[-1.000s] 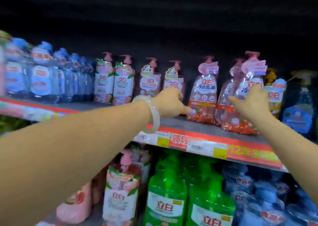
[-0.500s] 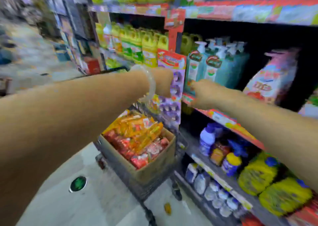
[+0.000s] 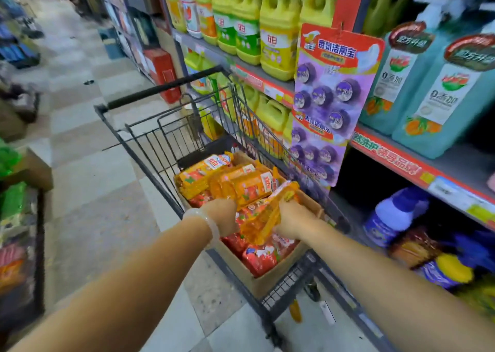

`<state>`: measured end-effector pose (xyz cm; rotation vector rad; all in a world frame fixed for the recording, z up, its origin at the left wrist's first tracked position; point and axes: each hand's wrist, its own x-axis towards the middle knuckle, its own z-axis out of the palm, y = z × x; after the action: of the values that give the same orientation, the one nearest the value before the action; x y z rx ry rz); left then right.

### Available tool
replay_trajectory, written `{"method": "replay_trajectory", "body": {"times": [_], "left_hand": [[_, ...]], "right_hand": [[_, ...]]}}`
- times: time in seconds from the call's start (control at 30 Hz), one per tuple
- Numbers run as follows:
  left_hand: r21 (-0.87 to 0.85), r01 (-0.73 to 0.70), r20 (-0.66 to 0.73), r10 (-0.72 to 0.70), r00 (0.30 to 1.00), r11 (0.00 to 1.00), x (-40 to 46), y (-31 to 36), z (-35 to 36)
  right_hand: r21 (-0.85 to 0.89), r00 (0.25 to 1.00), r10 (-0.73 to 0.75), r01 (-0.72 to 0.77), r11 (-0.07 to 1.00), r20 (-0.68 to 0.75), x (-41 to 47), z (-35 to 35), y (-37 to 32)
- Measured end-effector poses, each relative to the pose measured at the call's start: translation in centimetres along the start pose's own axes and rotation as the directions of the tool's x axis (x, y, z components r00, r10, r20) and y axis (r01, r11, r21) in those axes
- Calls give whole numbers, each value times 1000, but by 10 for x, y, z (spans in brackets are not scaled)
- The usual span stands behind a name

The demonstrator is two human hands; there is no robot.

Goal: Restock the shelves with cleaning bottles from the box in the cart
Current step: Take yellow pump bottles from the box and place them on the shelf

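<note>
Bottles, orange, film-wrapped point(image 3: 257, 217), lifted at the near end of the cardboard box point(image 3: 267, 282) in the cart point(image 3: 166, 137). Both hands are in the box. Left hand point(image 3: 223, 215), pale bangle point(image 3: 206, 219) at the wrist, closed round the left side of the wrapped orange pack; how far the fingers reach under it cannot be told. Right hand point(image 3: 290, 221) closed on the pack's right edge, fingers curled over the film. Pack tilted, near end down, touching the red packs point(image 3: 261, 258) beneath it.

Box well stocked: more orange bottles point(image 3: 235, 180) lie across the far half, red packs along the near side. Judged from that, most of the stock is yet to go up; this pack is at the pick-up step, not yet clear of the box.

Beyond the cart, right side: shelf edge with red price strip point(image 3: 388, 158); teal pump bottles point(image 3: 439, 94) standing on it; purple hanging card of toilet blocks point(image 3: 326, 94) at the upright; yellow jugs point(image 3: 278, 32) further along. No gap for the orange bottles is visible on these shelves, so the target spot cannot be told
</note>
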<state>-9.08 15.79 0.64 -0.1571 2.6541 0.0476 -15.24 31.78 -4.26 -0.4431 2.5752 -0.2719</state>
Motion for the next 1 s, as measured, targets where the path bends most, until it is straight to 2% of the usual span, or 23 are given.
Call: {"method": "replay_trajectory", "body": {"times": [0.1,0.17,0.3,0.4,0.47,0.57,0.63,0.77,0.9,1.0], "left_hand": [[3,-15,85,15,996,1000,34,-1,15],[-22,-19,101,21,995,1000,54,-2,21],[-108,-23,-2,23,1000,994,85,-11,16],[-130,-42,-133,24,991,991,113,-26,5],[-151,-50,-140,29,990,987,137,-39,-3],[-185,-43,-34,38,999,982,173,-55,-9],[-172,-55,58,66,996,984,193,-59,-10],[-101,-132,175,148,973,986,216,-57,-9],[-56,-128,304,139,942,990,235,-51,-10],[-36,-127,336,132,933,991,236,-48,-14]], "right_hand": [[14,994,103,-103,995,21,34,16,5],[99,986,164,-167,981,37,53,23,10],[364,951,298,-309,879,86,86,30,14],[536,918,377,-380,754,120,99,31,6],[612,885,450,-425,668,123,103,32,-1],[693,826,563,-418,587,21,105,38,-12],[715,788,614,-454,532,45,105,40,-21],[637,722,678,-590,495,141,107,41,-30],[674,687,710,-599,432,156,105,43,-30],[699,656,727,-617,363,202,104,44,-31]]}}
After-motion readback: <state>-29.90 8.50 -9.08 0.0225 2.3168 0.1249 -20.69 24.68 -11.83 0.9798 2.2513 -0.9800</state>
